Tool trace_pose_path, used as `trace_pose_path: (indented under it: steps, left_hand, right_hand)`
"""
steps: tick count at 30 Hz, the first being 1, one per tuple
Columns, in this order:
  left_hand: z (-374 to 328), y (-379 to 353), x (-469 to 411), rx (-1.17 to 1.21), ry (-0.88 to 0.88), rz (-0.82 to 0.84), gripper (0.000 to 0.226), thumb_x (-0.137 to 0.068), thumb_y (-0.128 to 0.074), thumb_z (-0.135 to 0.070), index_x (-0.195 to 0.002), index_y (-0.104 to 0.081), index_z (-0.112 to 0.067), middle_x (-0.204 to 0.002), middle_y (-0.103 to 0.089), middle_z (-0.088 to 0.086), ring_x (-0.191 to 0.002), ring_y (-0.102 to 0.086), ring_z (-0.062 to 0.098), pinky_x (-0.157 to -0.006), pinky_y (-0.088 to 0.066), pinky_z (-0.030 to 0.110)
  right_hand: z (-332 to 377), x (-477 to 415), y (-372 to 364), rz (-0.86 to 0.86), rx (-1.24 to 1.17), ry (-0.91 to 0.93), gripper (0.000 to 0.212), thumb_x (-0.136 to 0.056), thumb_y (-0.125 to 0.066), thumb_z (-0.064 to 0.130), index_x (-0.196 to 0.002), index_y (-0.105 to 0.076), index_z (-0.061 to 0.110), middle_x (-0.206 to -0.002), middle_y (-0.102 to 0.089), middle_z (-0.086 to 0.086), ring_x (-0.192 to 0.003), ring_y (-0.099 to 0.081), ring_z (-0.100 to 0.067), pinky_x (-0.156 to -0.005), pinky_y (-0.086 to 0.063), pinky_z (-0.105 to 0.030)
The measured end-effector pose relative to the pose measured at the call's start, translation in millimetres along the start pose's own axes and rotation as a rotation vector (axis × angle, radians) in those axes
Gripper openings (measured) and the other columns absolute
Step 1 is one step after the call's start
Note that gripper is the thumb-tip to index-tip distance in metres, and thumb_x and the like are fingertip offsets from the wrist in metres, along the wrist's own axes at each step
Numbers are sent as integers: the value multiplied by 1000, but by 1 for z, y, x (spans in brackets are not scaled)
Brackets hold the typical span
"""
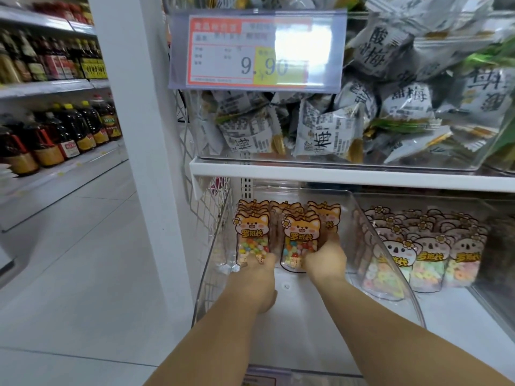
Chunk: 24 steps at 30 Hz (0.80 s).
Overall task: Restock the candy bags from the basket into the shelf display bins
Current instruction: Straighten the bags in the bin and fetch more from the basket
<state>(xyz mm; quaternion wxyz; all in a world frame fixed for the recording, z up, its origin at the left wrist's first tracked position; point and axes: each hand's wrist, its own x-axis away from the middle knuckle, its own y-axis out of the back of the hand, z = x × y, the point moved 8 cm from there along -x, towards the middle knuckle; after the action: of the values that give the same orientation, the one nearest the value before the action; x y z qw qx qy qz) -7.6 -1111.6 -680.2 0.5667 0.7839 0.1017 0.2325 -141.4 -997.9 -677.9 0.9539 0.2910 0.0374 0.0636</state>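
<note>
Here, both hands inside clear bin (295, 324) on lower shelf. Left hand (259, 277), fingers straight, pressed front candy bag (252, 240) near bin's left wall; right hand (324, 257) steadied middle row (301, 235), grasp unclear; likely keeping rows upright.

The candy bags (252, 232) on the left are orange with a cartoon dog face and many-coloured sweets inside. The koala bags (429, 254) on the right are pale grey and pink. The snack packets (320, 135) are grey-white with black characters. The price tag (223, 51) has a red border and a yellow patch.
</note>
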Motion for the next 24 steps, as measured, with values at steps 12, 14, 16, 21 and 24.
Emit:
trace_pose_path:
  steps: [12,14,16,21,24]
  left_hand:
    - [15,13,-6,282,135,-149,57,-97,-55,-24,-138,-17,-11,-129,-56,13,-112,-61,33,-89,-48,40]
    - [17,14,-6,309,146,-158,61,-96,-55,-25,-140,-15,-11,-124,-58,13,-110,-62,33,-88,-48,39]
    - [18,14,-6,320,156,-168,65,-96,-56,-25,-142,-12,-11,-126,-58,13,-112,-61,33,-89,-48,39]
    - [16,16,-4,319,141,-194,63,-97,-55,-23,-142,-13,-14,-130,-54,12,-113,-61,31,-93,-51,42]
    - [14,15,-3,275,114,-190,60,-95,-56,-24,-139,-16,-18,-134,-50,12,-116,-59,31,-94,-51,43]
  right_hand:
    - [-2,3,-4,48,-67,-26,63,-75,-75,6,-130,-44,5,-124,-55,-20,-111,-57,-39,-89,-49,-36]
    - [1,3,-8,72,-71,3,64,-73,-78,12,-129,-46,8,-121,-58,-18,-110,-58,-37,-92,-51,-39]
    - [8,4,-14,106,-55,42,63,-72,-79,15,-127,-49,11,-121,-59,-16,-109,-58,-34,-94,-52,-41]
    - [14,9,-17,113,-98,87,60,-73,-81,13,-124,-50,12,-122,-59,-12,-110,-59,-31,-89,-49,-35]
    - [10,11,-17,107,-130,78,60,-74,-80,10,-125,-49,7,-120,-63,-10,-111,-61,-30,-84,-48,-30]
